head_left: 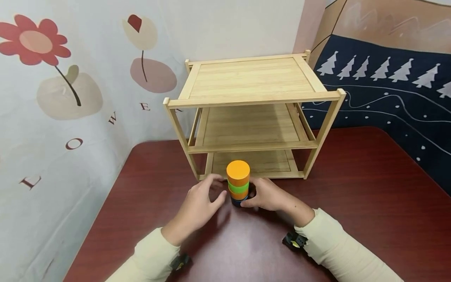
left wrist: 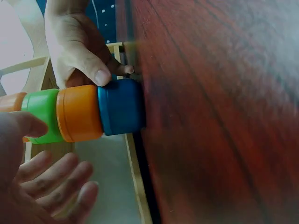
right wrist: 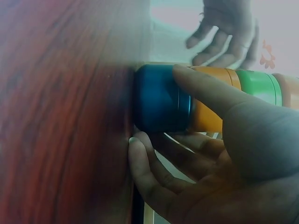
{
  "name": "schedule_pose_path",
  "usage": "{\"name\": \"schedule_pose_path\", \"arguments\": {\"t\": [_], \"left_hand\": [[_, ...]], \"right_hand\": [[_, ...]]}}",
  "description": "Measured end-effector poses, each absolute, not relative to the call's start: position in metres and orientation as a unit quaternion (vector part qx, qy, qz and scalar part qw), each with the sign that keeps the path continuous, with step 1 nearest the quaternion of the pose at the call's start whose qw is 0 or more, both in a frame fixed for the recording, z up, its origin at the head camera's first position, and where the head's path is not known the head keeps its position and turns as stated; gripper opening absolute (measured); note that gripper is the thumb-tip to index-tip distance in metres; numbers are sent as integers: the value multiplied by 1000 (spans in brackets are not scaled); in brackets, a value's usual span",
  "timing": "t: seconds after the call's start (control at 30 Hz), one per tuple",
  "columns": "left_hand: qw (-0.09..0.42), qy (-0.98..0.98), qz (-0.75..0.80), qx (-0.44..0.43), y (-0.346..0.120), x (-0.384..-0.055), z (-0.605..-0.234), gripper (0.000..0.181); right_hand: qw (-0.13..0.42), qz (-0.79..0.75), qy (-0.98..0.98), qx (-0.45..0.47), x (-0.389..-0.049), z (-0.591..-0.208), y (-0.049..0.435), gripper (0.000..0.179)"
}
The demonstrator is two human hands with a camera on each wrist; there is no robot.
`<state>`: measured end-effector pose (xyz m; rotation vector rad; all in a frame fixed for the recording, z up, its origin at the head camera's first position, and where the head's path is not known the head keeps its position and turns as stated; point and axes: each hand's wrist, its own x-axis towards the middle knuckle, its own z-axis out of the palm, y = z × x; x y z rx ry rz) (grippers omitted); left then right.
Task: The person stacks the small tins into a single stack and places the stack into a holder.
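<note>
A stack of round stacking cups stands upright on the table. Its flat-topped orange cup (head_left: 238, 172) is uppermost, over a green cup (left wrist: 43, 105), a second orange cup (left wrist: 79, 113) and a blue cup (right wrist: 162, 98) at the bottom. My right hand (head_left: 269, 194) holds the blue cup from the right, thumb against its upper edge and the fingers bent around the far side. On the left of the stack is my left hand (head_left: 201, 201), fingers spread and relaxed with nothing in them. A gap shows between it and the cups in the head view.
Right behind the stack stands a three-tier wooden rack (head_left: 251, 100). Dark red tabletop (head_left: 366, 196) extends to both sides. A flower-printed wall covering (head_left: 88, 133) borders the left, and a dark sheet with white trees (head_left: 384, 98) the right.
</note>
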<state>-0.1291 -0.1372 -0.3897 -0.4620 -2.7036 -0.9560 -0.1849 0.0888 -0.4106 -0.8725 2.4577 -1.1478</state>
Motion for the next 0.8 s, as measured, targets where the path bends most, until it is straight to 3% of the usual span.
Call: {"name": "schedule_pose_path", "arguments": {"t": [0.2,0.47,0.8], "left_hand": [[167,-911,-328,-187,-136,-127,-377,42],[157,-906,-339,-201,-132,-126,-368,64],[149,-915,-308,-213,-124,-125,-372,77]], "right_hand": [[133,-392,856,-310,-185,-410,89,53],[130,-387,859,-307,-185,-409,88,51],[144,-404,849,-308,-182,-407,87,49]]}}
